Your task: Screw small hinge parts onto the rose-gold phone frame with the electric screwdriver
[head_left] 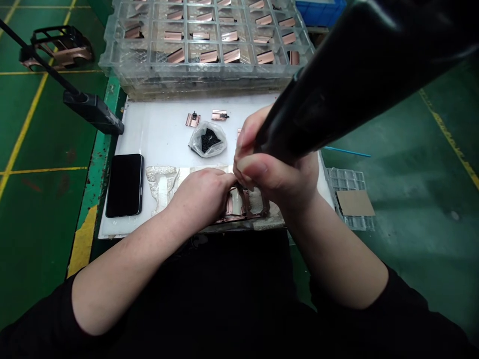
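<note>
My right hand (275, 167) is closed round the thick black body of a power tool (348, 70), which slants down from the upper right to the middle of the white work table (157, 132). Its tip is hidden behind my fingers. My left hand (202, 194) lies curled, knuckles up, on a copper-coloured frame part (245, 207) that rests on a pale moulded fixture (162, 182) at the table's near edge. The two hands touch over the part.
A black phone (124, 184) lies at the table's left. A small clear bag of black screws (208, 139) and two copper pieces (205, 117) lie mid-table. Stacked clear trays of copper parts (209, 45) fill the back. A black arm with a bar-shaped head (92, 112) reaches in from the left. A clear tray with cardboard (354, 202) sits at right.
</note>
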Demonstrator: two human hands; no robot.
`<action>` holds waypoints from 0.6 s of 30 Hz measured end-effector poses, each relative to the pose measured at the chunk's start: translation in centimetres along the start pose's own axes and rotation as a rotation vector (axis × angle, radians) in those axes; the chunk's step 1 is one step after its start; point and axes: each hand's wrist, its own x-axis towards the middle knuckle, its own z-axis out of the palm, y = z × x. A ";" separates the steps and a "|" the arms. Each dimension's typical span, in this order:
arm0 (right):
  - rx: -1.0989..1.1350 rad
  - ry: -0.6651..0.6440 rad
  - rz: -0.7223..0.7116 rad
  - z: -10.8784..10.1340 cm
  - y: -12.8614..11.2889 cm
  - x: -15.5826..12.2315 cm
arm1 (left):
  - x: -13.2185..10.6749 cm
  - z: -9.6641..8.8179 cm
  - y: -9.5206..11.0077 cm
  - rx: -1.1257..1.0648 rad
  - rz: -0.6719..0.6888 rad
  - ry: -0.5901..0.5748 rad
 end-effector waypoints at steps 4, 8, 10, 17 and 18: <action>-0.044 0.027 -0.029 0.2 0.6 0.3 | 0.4 0.8 -0.2 0.027 0.023 0.024; -0.063 0.061 -0.067 -0.2 1.9 0.8 | 0.5 1.0 -0.2 0.103 0.026 0.028; -0.036 0.058 -0.102 -0.3 2.2 0.9 | 0.3 0.7 -0.2 0.140 0.038 0.027; -0.148 0.136 -0.133 0.8 1.4 0.3 | 0.1 0.1 0.1 0.150 0.063 0.037; -0.159 0.153 -0.128 0.9 1.4 0.2 | 0.1 0.1 0.2 0.142 0.051 0.030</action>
